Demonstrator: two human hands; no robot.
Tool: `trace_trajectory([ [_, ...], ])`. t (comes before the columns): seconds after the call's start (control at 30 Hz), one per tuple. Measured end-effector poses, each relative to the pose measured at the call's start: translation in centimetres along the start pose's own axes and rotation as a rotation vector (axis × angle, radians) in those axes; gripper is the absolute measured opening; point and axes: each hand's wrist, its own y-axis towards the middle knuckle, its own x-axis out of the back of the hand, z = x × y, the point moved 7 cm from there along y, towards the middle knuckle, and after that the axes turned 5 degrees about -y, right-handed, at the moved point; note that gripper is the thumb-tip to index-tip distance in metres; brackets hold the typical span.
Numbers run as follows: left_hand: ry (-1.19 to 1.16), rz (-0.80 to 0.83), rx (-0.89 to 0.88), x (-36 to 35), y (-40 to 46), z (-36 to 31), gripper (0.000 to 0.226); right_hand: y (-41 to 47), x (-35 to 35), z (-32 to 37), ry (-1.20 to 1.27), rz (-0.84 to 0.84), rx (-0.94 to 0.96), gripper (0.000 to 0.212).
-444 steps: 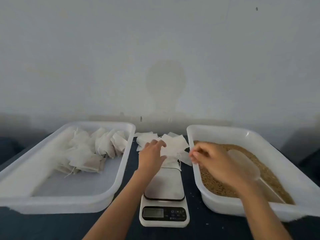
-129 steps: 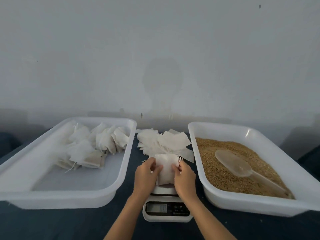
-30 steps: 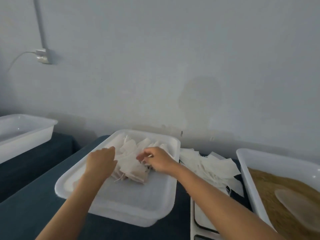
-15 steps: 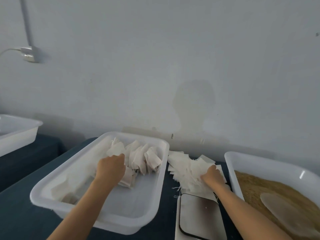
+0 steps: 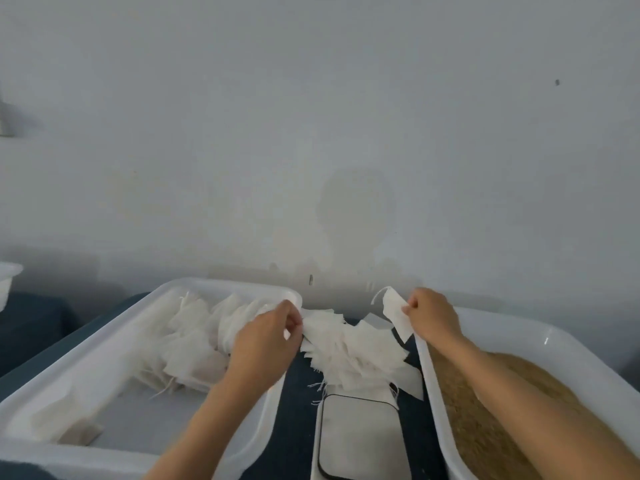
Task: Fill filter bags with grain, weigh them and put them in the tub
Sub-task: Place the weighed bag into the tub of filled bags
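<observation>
Head camera is looking down at a dark blue surface by a pale wall. The person's right hand is pinching one empty filter bag between thumb and fingers and is holding it up in the air, above the near corner of the grain tub. A thin white string is hanging off the top of that bag. The brown grain is lying inside this tub on the right, and the right arm is reaching over it.

The left hand is hanging over the right rim of the big white tub on the left. Its fingers are curled in, with the thumb and fingertips close together by the edge of the loose bag pile. I cannot tell if it is pinching anything.

Filled bags are lying in a heap at the far end of the left tub, and one more is lying alone near its front corner. A pile of empty bags is sitting on the surface between the two tubs. The scale is sitting just in front of that pile, and a few bags are touching its far edge. Its plate is holding nothing.

A bit of another white tub is showing far off at the left edge.
</observation>
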Motion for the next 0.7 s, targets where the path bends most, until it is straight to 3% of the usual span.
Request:
trace_trajectory([
  [0.17,-0.476,0.245,-0.041,-8.2,-0.5,-8.6,0.006,-1.5,5.9,-5.0,0.416,0.028,-0.015,0.022],
  [0.37,-0.935,0.401,0.051,-16.5,-1.6,-16.4,0.01,-6.9,7.5,-10.6,0.395,-0.07,0.039,0.032],
  [0.6,-0.837,0.443,0.024,-21.2,-3.4,-19.2,0.021,-10.7,5.0,-13.9,0.352,-0.012,0.009,0.031],
  [0.7,-0.849,0.442,0.038,-22.0,-3.6,-18.6,0.016,-11.2,3.9,-14.5,0.302,0.004,-0.011,0.029],
])
